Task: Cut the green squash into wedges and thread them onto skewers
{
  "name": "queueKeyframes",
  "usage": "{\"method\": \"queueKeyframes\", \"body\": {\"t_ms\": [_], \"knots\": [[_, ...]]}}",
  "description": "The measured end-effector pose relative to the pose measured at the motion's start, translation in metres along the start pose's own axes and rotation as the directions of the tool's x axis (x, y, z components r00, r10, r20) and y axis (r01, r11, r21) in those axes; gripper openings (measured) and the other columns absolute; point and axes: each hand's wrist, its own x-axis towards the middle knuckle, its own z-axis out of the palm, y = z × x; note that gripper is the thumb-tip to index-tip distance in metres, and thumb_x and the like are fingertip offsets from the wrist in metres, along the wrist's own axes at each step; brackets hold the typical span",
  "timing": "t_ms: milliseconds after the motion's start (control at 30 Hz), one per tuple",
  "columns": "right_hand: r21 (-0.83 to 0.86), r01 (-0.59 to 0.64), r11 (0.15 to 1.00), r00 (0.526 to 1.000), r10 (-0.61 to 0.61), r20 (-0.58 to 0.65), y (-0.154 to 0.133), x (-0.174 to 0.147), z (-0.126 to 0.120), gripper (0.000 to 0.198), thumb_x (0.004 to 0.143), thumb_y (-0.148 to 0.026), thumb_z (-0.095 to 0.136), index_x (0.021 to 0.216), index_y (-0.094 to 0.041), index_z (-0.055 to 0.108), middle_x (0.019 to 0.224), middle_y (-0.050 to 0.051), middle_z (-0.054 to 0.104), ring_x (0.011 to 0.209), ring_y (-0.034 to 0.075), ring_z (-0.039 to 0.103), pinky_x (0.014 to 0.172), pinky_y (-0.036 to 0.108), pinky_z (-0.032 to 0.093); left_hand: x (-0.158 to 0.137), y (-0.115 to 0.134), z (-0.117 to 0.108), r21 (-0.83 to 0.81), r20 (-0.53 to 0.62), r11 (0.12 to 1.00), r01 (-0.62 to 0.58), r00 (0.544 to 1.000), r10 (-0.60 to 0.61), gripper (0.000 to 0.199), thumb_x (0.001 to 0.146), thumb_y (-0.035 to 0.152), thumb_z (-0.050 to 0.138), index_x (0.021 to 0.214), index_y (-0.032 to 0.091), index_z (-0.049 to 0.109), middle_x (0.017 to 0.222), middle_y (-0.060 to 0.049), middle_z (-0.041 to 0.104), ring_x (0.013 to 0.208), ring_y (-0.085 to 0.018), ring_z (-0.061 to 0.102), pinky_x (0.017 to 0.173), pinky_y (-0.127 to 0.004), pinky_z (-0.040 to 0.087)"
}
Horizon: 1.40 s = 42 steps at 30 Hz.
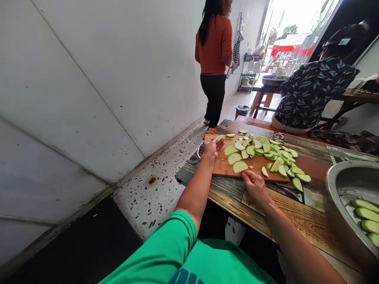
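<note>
A wooden cutting board (225, 168) lies on the table, covered with half-round zucchini slices (259, 145). At its left end is my left hand (211, 150), palm turned right, with fingers stretched over the board. A slice (220, 138) sits by its fingertips; whether they touch it is unclear. My right hand (254, 183) is closed at the board's near edge, fingertips pinched beside a large slice (240, 167). What lies inside that pinch is hidden. A pale loop handle (199, 152) shows at the board's left end.
On the right stands a metal basin (334, 197) with long zucchini pieces (368, 215). A person in an orange top (214, 45) stands beyond the table. Another, in a patterned shirt (316, 88), sits facing away. A white wall (118, 79) runs along the left.
</note>
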Motion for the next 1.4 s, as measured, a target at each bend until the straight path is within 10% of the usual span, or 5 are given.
{"method": "queueKeyframes", "body": {"t_ms": [1400], "knots": [[-0.037,-0.092,0.995,0.99,0.095,0.108,-0.002,-0.001,-0.001,0.042,0.074,-0.053,0.047,0.077,-0.016,0.065,0.046,-0.005,0.037,0.044,0.011,0.033,0.044,0.024,0.022,-0.008,0.013,0.003,0.096,0.062,0.995,-0.013,0.998,0.007,0.006,0.082,0.008,0.062,0.077,0.012,0.061,0.069,-0.004,0.069,0.081,-0.018,0.072,0.082,-0.033,0.056]]}}
